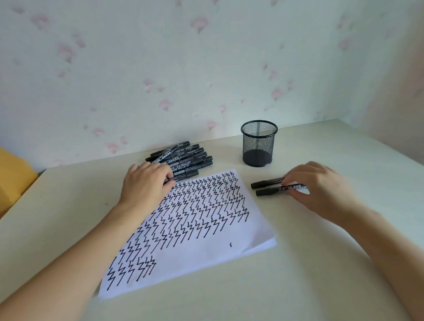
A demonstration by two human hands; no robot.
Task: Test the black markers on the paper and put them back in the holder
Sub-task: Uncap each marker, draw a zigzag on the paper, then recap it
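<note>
Table (306, 277): fingers (288, 179) hide two markers' (267, 186) ends.

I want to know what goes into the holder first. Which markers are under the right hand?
The two markers lying side by side right of the paper, apart from the pile that the left hand touches.

The paper (196, 223) lies on the table (306, 289) before me. Behind its far left corner sits a pile of markers (182, 159) under my left hand (147, 184). The holder (259, 144) stands behind-right; two markers (269, 187) lie right of the paper, under my right hand (320, 187).
</note>
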